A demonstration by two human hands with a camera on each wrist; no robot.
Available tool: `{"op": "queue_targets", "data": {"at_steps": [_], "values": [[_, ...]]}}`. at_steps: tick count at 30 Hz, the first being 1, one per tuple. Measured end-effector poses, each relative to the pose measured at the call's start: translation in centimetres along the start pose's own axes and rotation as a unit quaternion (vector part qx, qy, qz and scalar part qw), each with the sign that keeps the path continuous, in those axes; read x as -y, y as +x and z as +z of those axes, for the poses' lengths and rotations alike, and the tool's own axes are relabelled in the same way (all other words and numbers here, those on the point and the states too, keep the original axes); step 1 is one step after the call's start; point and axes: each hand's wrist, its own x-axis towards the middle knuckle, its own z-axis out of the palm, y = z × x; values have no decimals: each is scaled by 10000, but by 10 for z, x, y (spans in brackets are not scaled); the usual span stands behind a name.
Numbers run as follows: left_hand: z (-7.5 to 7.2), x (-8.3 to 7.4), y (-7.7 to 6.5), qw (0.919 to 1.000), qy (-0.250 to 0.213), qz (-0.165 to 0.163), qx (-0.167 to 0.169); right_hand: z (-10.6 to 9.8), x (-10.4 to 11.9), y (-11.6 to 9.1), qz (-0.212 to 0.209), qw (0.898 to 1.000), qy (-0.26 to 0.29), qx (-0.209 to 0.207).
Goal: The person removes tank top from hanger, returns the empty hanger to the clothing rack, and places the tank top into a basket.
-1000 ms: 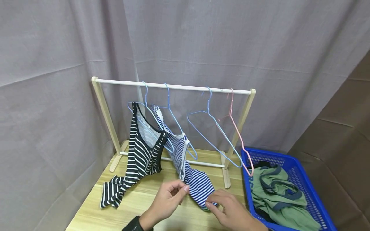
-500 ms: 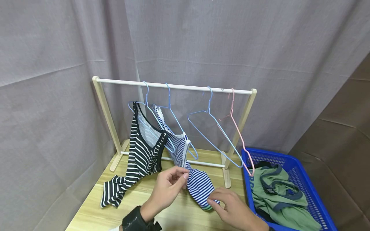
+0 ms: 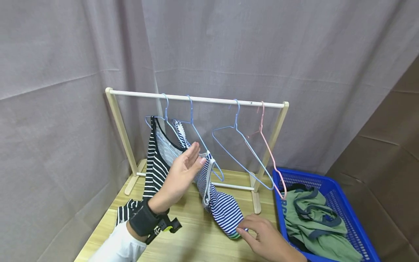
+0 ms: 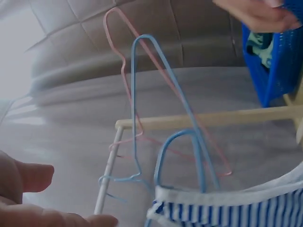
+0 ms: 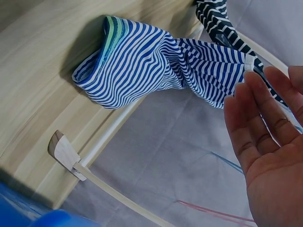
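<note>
A blue-and-white striped tank top (image 3: 224,207) hangs from a blue hanger (image 3: 199,140), its lower end spread toward the table. My left hand (image 3: 183,171), fingers straight, is raised in front of its neckline and the black striped garment (image 3: 154,163). In the left wrist view the thumb (image 4: 38,177) and finger stand apart, with the white strap edge (image 4: 227,196) to their right. My right hand (image 3: 258,233) is beside the tank top's green-edged hem in the head view. The right wrist view shows its fingers (image 5: 258,104) extended, holding nothing.
A wooden rack with a white rail (image 3: 209,99) carries another blue hanger (image 3: 248,145) and a pink hanger (image 3: 270,149), both bare. At the right stands a blue basket (image 3: 347,203) with a green garment (image 3: 320,218) inside. Grey curtain (image 3: 262,43) lies behind.
My left hand has risen from the tank top's lower part to its neckline, fingers straightening. My right hand has stayed close to the hem.
</note>
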Motion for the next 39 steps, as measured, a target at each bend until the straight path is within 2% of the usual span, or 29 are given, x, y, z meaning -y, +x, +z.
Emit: {"op": "queue_targets", "data": {"at_steps": [5, 8, 12, 14, 17, 21, 27, 32, 39], "values": [[-1, -17, 23, 9981, -99, -588, 147, -3, 2, -1, 209, 9997, 36, 154], [1, -23, 41, 9964, 74, -849, 20, -5, 3, -2, 362, 9989, 122, 257], [2, -21, 68, 9918, 302, -1166, -417, -5, 4, -3, 458, 9982, 161, 349], [2, -17, 79, 9889, 217, -1331, -618, -5, 5, -3, 497, 9979, 183, 378], [2, -8, 92, 9857, -51, -1507, -747, -5, 4, -3, 517, 9976, 217, 402], [5, 3, 100, 9810, -466, -1672, -867, -5, 3, -5, 493, 9977, 250, 385], [7, 12, 108, 9760, -1016, -1500, -1205, -4, 1, -7, 447, 9980, 281, 337], [3, 17, 111, 9709, -1458, -1403, -1279, -3, 1, -7, 433, 9978, 375, 346], [-1, 19, 111, 9714, -1455, -1482, -1154, -3, 3, -7, 464, 9976, 342, 382]]}}
